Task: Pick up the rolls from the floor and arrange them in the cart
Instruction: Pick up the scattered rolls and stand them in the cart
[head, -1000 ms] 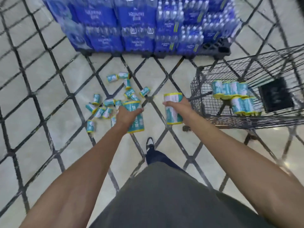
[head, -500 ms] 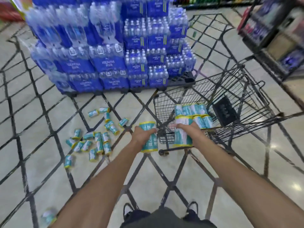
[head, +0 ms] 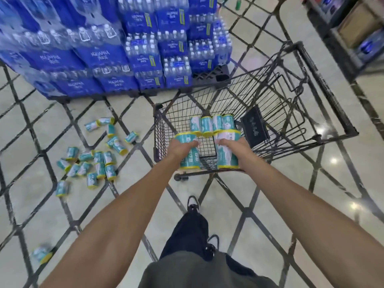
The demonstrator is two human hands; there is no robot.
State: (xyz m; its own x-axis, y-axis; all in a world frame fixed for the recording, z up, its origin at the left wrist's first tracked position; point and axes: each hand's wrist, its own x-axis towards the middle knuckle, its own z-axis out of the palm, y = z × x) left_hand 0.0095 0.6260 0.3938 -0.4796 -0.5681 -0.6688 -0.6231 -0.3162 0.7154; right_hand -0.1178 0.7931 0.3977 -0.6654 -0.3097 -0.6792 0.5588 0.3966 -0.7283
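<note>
Head view: left hand (head: 180, 146) fingers wrapped over one teal roll (head: 189, 157), right hand (head: 232, 146) gripping second roll (head: 228, 156), both at cart (head: 324, 86) near end, beside stacked rolls (head: 213, 124). Loose rolls (head: 97, 161) on floor left.

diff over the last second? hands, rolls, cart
Both hands carried their rolls from above the floor pile over to the cart. The left hand now holds its roll at the cart's near end, and the right hand lowers its roll beside the row already inside. Neither is released. The floor pile and water packs are unchanged.
</note>
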